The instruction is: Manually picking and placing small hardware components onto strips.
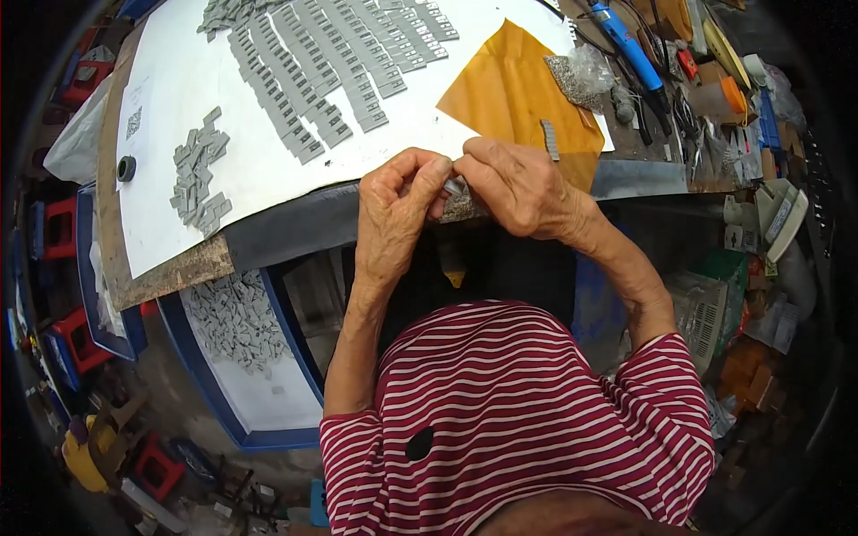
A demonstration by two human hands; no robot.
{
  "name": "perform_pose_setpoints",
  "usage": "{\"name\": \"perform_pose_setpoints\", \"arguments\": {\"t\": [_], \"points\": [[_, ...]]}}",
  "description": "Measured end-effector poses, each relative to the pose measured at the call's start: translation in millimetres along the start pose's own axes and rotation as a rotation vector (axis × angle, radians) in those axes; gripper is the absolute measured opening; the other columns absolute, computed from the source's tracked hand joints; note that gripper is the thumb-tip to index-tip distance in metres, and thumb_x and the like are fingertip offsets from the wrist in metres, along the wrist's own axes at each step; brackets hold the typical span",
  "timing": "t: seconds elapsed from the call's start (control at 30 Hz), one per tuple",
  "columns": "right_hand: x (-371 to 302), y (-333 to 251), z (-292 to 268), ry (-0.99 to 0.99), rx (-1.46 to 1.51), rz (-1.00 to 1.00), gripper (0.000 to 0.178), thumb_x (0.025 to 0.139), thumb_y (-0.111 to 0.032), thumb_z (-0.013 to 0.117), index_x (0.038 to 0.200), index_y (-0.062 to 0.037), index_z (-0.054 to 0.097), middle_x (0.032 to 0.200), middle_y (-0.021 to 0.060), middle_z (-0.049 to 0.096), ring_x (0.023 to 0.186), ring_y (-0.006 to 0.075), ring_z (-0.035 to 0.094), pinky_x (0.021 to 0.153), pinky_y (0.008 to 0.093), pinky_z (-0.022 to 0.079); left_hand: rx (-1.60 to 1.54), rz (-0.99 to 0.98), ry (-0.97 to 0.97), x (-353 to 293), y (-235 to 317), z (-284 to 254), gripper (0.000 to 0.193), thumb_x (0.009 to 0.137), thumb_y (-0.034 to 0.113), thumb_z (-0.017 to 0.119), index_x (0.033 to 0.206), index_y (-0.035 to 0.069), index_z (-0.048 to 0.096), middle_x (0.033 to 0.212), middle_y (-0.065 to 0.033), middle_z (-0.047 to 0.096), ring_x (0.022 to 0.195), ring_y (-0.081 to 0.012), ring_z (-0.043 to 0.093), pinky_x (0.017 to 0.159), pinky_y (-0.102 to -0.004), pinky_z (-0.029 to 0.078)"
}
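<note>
Just off the table's front edge, my left hand (393, 201) and my right hand (523, 188) meet at the fingertips. Between them shows a small grey piece (455, 187), mostly covered by the fingers. The left thumb and fingers pinch it. My right fingers are curled closed against the same spot, and what lies inside them is hidden. Beyond the right hand, a short grey ribbed strip (550, 140) lies on an amber sheet (500, 80). Long rows of flat grey plastic parts (308, 80) cover the white board (259, 192) ahead of my hands.
A loose pile of grey parts (198, 174) lies at the left, beside a small black ring (126, 168). At the right are a clear bag of tiny parts (576, 80) and a blue electric screwdriver (628, 45). Below the table, a blue-rimmed tray (246, 438) holds many grey parts.
</note>
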State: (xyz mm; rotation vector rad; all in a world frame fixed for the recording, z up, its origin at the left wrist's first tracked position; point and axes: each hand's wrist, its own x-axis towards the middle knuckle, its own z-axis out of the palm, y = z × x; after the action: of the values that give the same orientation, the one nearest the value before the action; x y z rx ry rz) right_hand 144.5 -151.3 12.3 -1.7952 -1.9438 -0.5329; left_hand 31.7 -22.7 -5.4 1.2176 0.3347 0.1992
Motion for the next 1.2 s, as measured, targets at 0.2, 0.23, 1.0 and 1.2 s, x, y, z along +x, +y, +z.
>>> {"name": "perform_pose_setpoints", "arguments": {"t": [0.2, 0.23, 1.0, 1.2], "points": [[-1.2, -3.0, 1.9, 0.031, 0.200, 0.150, 0.018, 0.070, 0.001, 0.056, 0.087, 0.0037, 0.051, 0.079, 0.0137, 0.053, 0.067, 0.0254, 0.057, 0.057, 0.0296, 0.049, 0.020, -0.044, 0.051, -0.8, 0.7, 1.5, 0.020, 0.084, 0.019, 0.055, 0.079, 0.000, 0.059, 0.064, 0.0003, 0.053, 0.052, -0.0052, 0.042, 0.049, -0.0181, 0.034], [-1.5, -3.4, 1.9, 0.047, 0.347, 0.287, 0.017, 0.071, 0.003, 0.055, 0.087, 0.0030, 0.052, 0.078, 0.0139, 0.053, 0.066, 0.0260, 0.057, 0.056, 0.0291, 0.047, 0.004, -0.061, 0.058, -1.2, 0.8, 1.3, 0.020, 0.083, 0.019, 0.056, 0.078, 0.000, 0.059, 0.063, 0.0003, 0.053, 0.050, -0.0051, 0.041, 0.048, -0.0180, 0.034], [-8.3, 4.3, 5.4, -0.249, 1.790, 1.236, 0.018, 0.082, -0.019, 0.059, 0.080, -0.0020, 0.055, 0.061, -0.0027, 0.046, 0.047, 0.0009, 0.034, 0.038, 0.0139, 0.024, 0.054, -0.137, 0.021, -3.1, 1.1, -4.3, 0.018, 0.077, 0.014, 0.056, 0.067, 0.000, 0.060, 0.054, 0.0007, 0.050, 0.044, -0.0032, 0.036, 0.042, -0.0171, 0.028], [-7.5, 4.5, 5.9, -0.268, 1.868, 1.283, 0.014, 0.081, -0.015, 0.057, 0.075, -0.0027, 0.055, 0.062, -0.0021, 0.047, 0.044, 0.0002, 0.031, 0.035, 0.0138, 0.020, 0.116, -0.136, -0.032, -5.9, -1.3, -4.2, 0.020, 0.082, 0.018, 0.056, 0.073, 0.000, 0.060, 0.059, 0.0011, 0.052, 0.048, -0.0040, 0.039, 0.046, -0.0172, 0.030]]}}
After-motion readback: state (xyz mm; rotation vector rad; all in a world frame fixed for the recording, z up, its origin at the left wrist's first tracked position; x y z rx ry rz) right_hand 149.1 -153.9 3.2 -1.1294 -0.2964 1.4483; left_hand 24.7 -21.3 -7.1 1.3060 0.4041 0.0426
